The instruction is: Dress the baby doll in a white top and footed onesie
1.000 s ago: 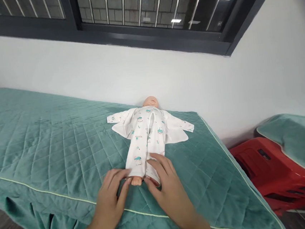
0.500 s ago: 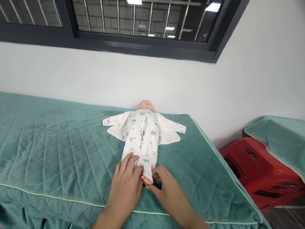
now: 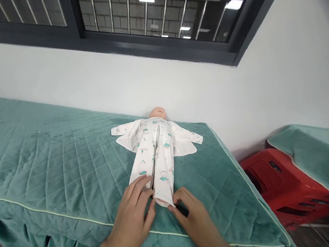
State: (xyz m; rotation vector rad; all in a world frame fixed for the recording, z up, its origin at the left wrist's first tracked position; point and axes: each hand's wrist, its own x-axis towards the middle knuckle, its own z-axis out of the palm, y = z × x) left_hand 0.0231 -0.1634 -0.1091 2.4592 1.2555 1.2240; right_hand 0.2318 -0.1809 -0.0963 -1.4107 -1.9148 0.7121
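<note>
A baby doll (image 3: 158, 113) lies on its back, its head by the wall, in white printed baby clothes. The sleeves spread out to both sides, and the printed trousers (image 3: 162, 154) run toward me. My right hand (image 3: 192, 216) pinches the outer corner of the hem on the right-hand trouser leg between thumb and finger. Close to the inner edge of that hem, my left hand (image 3: 134, 210) has its thumb and forefinger closed on the cloth. Its other fingers rest over the lower end of the left-hand trouser leg. Both doll feet are hidden.
A quilted green bedspread (image 3: 69, 163) with pale piping covers the bed under the doll. Behind it rise a white wall (image 3: 91, 84) and a dark-framed barred window (image 3: 157, 48). On the right, a red plastic chair (image 3: 287, 185) stands partly under green cloth (image 3: 325, 158).
The hem of the right-hand trouser leg has come down toward me, covering toes that showed before. My right hand has moved down and slightly right with it; my left hand has shifted slightly down.
</note>
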